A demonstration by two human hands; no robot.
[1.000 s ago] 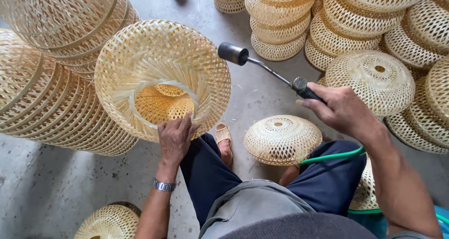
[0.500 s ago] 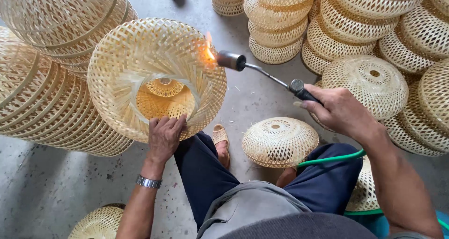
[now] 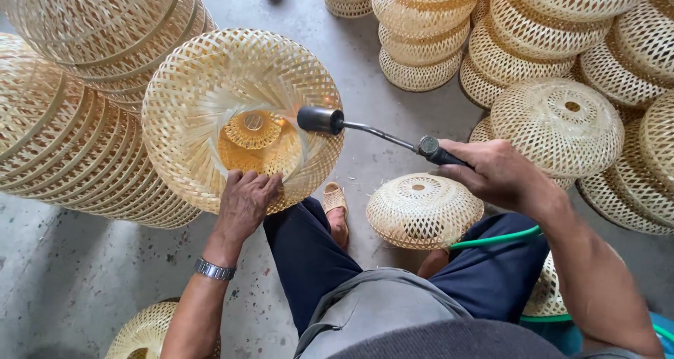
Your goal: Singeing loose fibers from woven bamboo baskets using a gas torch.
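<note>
The left hand [image 3: 246,203] clenches the lower rim of a woven bamboo shade [image 3: 242,117], fingers curled over the edge, holding it tilted with its open mouth facing the camera at centre left of the frame. The right hand [image 3: 495,173] is closed around the handle of a gas torch [image 3: 372,131], whose thin metal neck runs leftward to a dark burner head poked just inside the shade's mouth; an orange glow lights the inner weave around the small central ring. A green hose [image 3: 495,238] trails from under the right wrist across the dark trousers. The step in hand looks like singeing the inside of the shade with the flame. The next move probably calls for turning the rim in the left hand so that fresh weave meets the flame, while keeping the burner moving so that no spot scorches. A finished-looking domed shade [image 3: 423,209] rests on the concrete floor [image 3: 63,275] at centre, just beside a sandalled foot [image 3: 335,206]. Stacks of nested shades [image 3: 63,120] fill the left side, and more stacks [image 3: 562,36] crowd the upper right.
</note>
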